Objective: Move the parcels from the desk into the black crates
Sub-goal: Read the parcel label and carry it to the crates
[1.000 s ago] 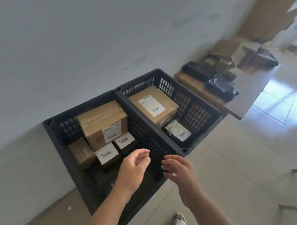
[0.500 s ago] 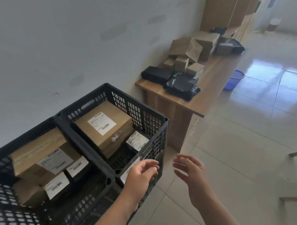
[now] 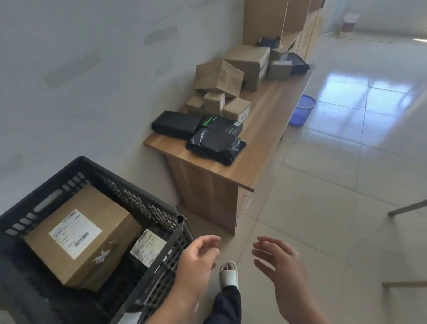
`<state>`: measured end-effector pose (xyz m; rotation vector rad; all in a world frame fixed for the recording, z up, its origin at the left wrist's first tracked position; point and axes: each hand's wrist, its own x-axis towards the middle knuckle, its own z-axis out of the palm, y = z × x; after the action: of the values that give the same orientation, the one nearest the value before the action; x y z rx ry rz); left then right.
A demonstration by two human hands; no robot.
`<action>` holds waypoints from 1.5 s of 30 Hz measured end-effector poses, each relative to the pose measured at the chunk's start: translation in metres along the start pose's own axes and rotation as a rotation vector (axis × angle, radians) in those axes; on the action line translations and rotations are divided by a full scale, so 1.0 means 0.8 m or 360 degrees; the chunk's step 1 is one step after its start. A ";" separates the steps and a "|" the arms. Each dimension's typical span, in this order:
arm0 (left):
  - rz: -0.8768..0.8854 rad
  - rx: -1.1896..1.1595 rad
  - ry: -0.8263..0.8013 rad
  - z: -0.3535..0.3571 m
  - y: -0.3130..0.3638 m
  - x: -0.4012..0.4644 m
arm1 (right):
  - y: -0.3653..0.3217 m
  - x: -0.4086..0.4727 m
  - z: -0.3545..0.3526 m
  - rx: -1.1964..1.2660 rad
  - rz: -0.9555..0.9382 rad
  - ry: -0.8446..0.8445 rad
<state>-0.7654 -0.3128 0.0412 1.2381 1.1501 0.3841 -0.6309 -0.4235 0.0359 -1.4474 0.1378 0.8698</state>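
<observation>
A black crate (image 3: 142, 205) fills the lower left; inside lie a brown labelled box (image 3: 82, 237) and a dark parcel with a white label (image 3: 148, 249). My left hand (image 3: 197, 261) hovers just past the crate's right corner, fingers loosely curled, holding nothing. My right hand (image 3: 280, 267) hangs beside it over the floor, fingers relaxed and empty. Ahead, the wooden desk (image 3: 265, 122) along the wall carries a black bagged parcel (image 3: 215, 144), a flat black parcel (image 3: 176, 124), several small brown boxes (image 3: 236, 109) and larger cartons (image 3: 248, 63).
A blue waste basket (image 3: 302, 110) stands on the tiled floor right of the desk. A chair leg (image 3: 408, 207) juts in at the right edge. My foot in a white slipper (image 3: 229, 272) is between the hands. Tall wooden cabinets (image 3: 275, 15) stand beyond the desk.
The view has swung right from the crates toward the desk; the left crate has dropped out of sight. Both empty hands have come away from the crate and now hang over the floor.
</observation>
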 end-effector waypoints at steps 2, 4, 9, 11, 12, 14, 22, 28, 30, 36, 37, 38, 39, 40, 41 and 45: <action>0.0012 -0.0010 -0.0010 0.028 0.019 0.047 | -0.028 0.041 0.000 -0.0016 -0.0022 0.0048; 0.0028 -0.0034 -0.0050 0.051 0.047 0.093 | -0.058 0.078 0.004 -0.0041 -0.0034 0.0099; 0.0041 -0.0097 -0.0198 0.094 0.133 0.206 | -0.156 0.171 0.036 -0.0170 -0.0095 0.0107; 0.0034 -0.0116 -0.0245 0.105 0.163 0.247 | -0.192 0.203 0.052 -0.0199 -0.0130 0.0086; 0.0034 -0.0120 -0.0253 0.111 0.176 0.266 | -0.206 0.218 0.059 -0.0202 -0.0148 0.0069; 0.0006 -0.0123 -0.0233 0.124 0.197 0.302 | -0.230 0.247 0.069 -0.0196 -0.0153 0.0061; -0.0119 -0.0147 -0.0108 0.156 0.231 0.407 | -0.289 0.387 0.091 -0.0212 -0.0001 0.0055; -0.0192 -0.0175 0.0080 0.189 0.273 0.520 | -0.350 0.560 0.144 -0.0365 0.0119 -0.0103; -0.0261 -0.0215 0.0160 0.206 0.291 0.564 | -0.371 0.622 0.164 -0.0460 0.0153 -0.0183; -0.0546 -0.0494 0.0379 0.262 0.324 0.672 | -0.409 0.774 0.216 -0.0863 0.0260 -0.0469; -0.0582 -0.0523 0.0412 0.269 0.326 0.686 | -0.410 0.792 0.226 -0.0936 0.0278 -0.0496; -0.0618 -0.0551 0.0442 0.276 0.326 0.699 | -0.411 0.808 0.234 -0.0991 0.0297 -0.0518; -0.0653 -0.0579 0.0466 0.282 0.325 0.710 | -0.410 0.821 0.242 -0.1029 0.0313 -0.0545; -0.0680 -0.0602 0.0482 0.288 0.324 0.718 | -0.409 0.831 0.248 -0.1055 0.0328 -0.0578; -0.0699 -0.0622 0.0493 0.293 0.323 0.724 | -0.407 0.839 0.252 -0.1072 0.0345 -0.0612; -0.0727 -0.0695 0.0570 0.304 0.325 0.732 | -0.406 0.852 0.257 -0.1134 0.0360 -0.0736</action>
<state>-0.2222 0.0991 -0.0322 0.5139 1.5136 0.4876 -0.0502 0.0922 -0.0591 -1.8521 -0.4034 1.5155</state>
